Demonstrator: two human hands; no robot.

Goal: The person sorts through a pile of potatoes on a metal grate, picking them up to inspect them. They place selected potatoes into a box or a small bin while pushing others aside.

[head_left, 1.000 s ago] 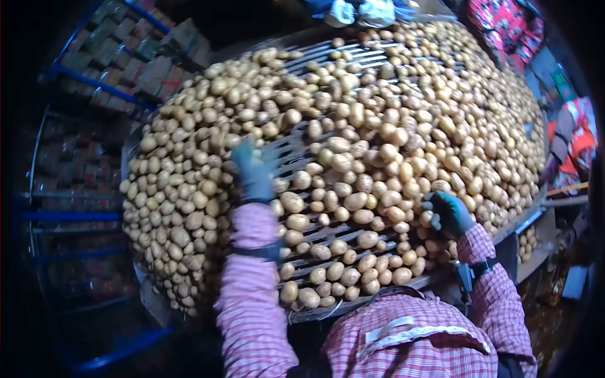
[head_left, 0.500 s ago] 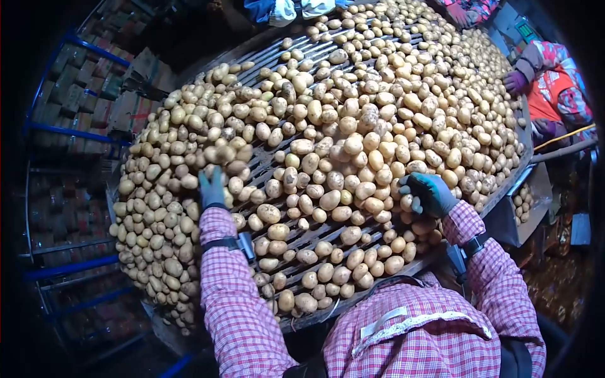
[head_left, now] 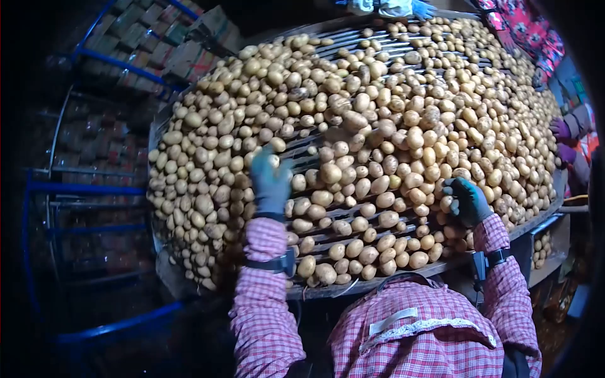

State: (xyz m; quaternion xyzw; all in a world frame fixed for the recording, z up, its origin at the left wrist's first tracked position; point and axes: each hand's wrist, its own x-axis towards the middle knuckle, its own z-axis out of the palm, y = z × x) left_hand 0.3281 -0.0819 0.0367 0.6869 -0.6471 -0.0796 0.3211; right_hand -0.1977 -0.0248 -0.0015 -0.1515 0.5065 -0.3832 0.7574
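Note:
A large heap of potatoes (head_left: pixel 378 183) lies spread over a table of metal slats (head_left: pixel 309 160). My left hand (head_left: pixel 271 183), in a blue-green glove, is over the potatoes left of the bare slats. Motion smears its fingers, and no held potato can be made out. At the right, my right hand (head_left: pixel 469 201), in a dark green glove, rests low among the potatoes near the front edge. Its fingers are curled inward and touch or lie against potatoes; whether one is inside the grip is hidden.
Co-workers' gloved hands show at the far edge (head_left: pixel 423 9) and right edge (head_left: pixel 559 129). Blue metal rails (head_left: pixel 94 189) and stacked boxes (head_left: pixel 148 31) stand to the left. A cardboard box (head_left: pixel 554 255) with potatoes sits below the table's right side.
The view has shifted, so the heap appears farther right and higher. My left hand has moved right toward the slats. My right hand keeps its curled pose among the potatoes.

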